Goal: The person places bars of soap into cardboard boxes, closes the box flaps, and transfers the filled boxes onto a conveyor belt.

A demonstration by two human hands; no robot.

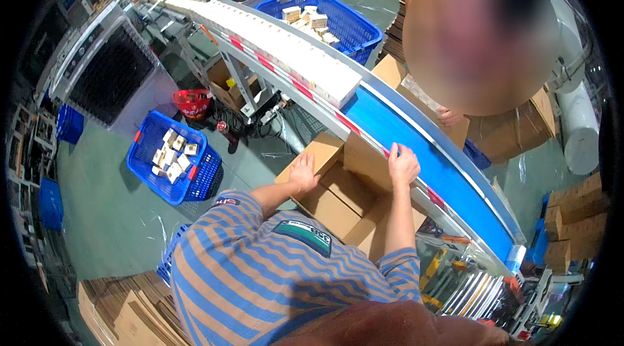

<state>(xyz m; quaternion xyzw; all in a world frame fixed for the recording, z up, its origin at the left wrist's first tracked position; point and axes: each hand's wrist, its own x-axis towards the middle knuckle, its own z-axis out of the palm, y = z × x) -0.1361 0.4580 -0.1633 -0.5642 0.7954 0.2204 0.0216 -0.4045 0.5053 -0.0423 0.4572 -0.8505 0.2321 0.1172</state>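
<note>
An open cardboard box (342, 191) stands in front of me against the near side of the conveyor, flaps up and bare cardboard showing inside. My left hand (303, 174) rests on its left flap, fingers stretched out and spread. At the right, the fingers of my right hand (404, 165) curl over the upper edge of the box beside the conveyor rail. Past the box runs the blue conveyor belt (422, 148). A long row of small white cartons (273, 47) is lined up along it, ending just up-belt of the box.
Blue baskets with small cartons stand on the floor at left (207, 170) and behind the conveyor (357, 24). Across the belt, a co-worker's hand (447, 116) touches cardboard. Flat cardboard sheets (133, 310) are stacked at lower left; a red bucket (193, 104) sits near the conveyor legs.
</note>
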